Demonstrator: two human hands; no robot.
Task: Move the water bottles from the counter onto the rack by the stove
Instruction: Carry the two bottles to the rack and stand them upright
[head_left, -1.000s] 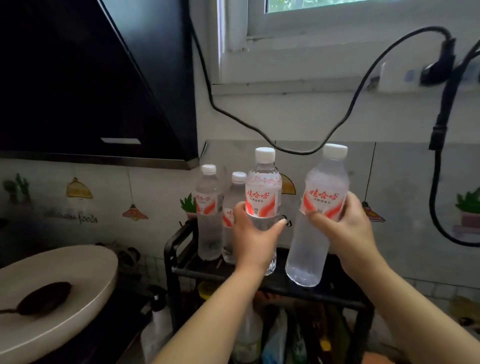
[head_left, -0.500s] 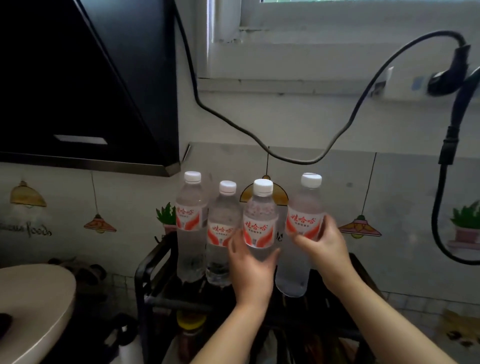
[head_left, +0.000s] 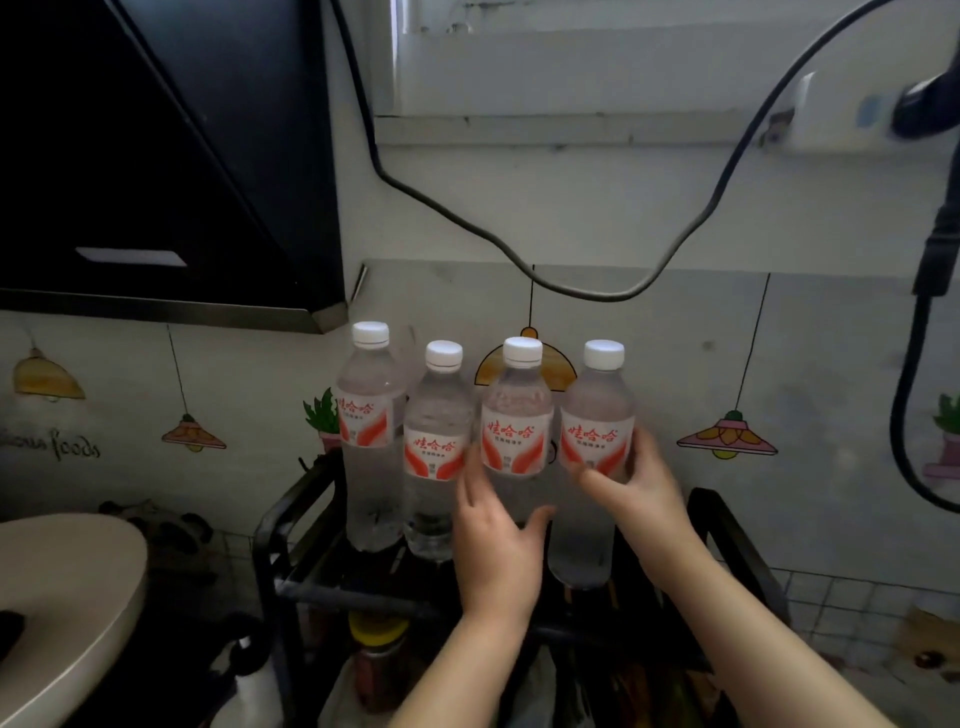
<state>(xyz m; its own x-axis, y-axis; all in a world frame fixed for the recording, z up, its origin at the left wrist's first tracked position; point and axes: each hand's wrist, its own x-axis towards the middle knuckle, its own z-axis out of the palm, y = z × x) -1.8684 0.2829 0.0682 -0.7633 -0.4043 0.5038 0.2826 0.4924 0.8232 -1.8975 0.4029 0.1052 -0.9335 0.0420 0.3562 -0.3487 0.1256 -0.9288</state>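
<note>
- Both hands wrap a bottle each: left hand (head_left: 496, 540) around the third bottle (head_left: 515, 415), right hand (head_left: 636, 499) around the fourth bottle (head_left: 597, 431), low on the body, likely to steady them upright.
- Two bottles (head_left: 370, 415) stand free at left on the black rack (head_left: 291, 525).
- All four make one row, near the wall.
</note>
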